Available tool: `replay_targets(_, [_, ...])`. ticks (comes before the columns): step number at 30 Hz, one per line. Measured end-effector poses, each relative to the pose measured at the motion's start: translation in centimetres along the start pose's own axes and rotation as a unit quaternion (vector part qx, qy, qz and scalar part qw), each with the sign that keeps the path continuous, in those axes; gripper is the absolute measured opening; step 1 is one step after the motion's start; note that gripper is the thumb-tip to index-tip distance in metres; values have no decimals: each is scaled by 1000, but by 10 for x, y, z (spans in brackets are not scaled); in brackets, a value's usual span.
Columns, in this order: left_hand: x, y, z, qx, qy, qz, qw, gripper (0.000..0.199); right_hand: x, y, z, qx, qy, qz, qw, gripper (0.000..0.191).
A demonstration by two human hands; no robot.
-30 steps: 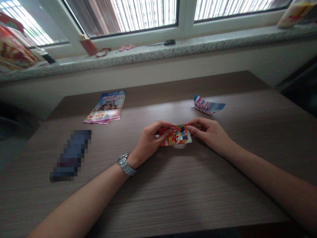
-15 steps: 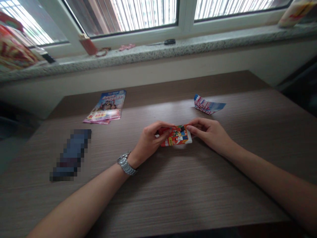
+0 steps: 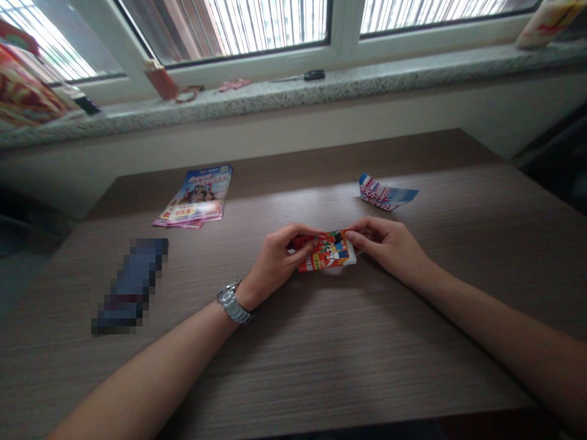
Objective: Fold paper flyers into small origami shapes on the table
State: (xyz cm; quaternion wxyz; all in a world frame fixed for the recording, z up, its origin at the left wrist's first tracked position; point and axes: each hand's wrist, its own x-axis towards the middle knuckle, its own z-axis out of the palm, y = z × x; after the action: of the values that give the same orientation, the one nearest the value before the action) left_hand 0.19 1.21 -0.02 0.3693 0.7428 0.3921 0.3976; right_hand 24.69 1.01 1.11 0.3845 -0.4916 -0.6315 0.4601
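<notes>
We take our bearings from the stack of flyers (image 3: 197, 197), blue and pink, lying flat on the wood-grain table (image 3: 293, 360). And here's the action, to the right of that stack and nearer to us: a red leaflet (image 3: 334, 252) with cartoon figures printed on it, held between two hands! We see the left hand (image 3: 280, 252), right of the flyers and closer to us, grasping the leaflet's left part, thumb across the printed face and fingers curled over the top. The right hand (image 3: 387, 243), farther right of the flyers, pinches the upper right corner between thumb and bent fingers. A white edge peeks out below that thumb; whether the leaflet touches the table, we cannot tell.

On the left wrist we spot a silver wristwatch (image 3: 235, 303). Well to the right of the flyers, a creased blue leaflet (image 3: 389, 193) rests with one end tilted up. Nearer to us than the flyers, and a little left, lies a dark oblong item (image 3: 134, 282), pixelated beyond closer naming. Beyond the flyers runs the speckled stone windowsill (image 3: 275, 102), and up there, past the flyers and to their right, we have a black-handled tool (image 3: 314, 76).
</notes>
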Motion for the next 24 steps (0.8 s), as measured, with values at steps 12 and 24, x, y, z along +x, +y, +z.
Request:
replay_targets(12, [4, 19, -2, 21, -101, -41, 994, 20, -7, -4, -2, -32, -73, -13, 997, 23])
replay_targets(24, [1, 17, 7, -36, -42, -77, 996, 20, -6, -4, 1, -13, -64, -9, 998, 26])
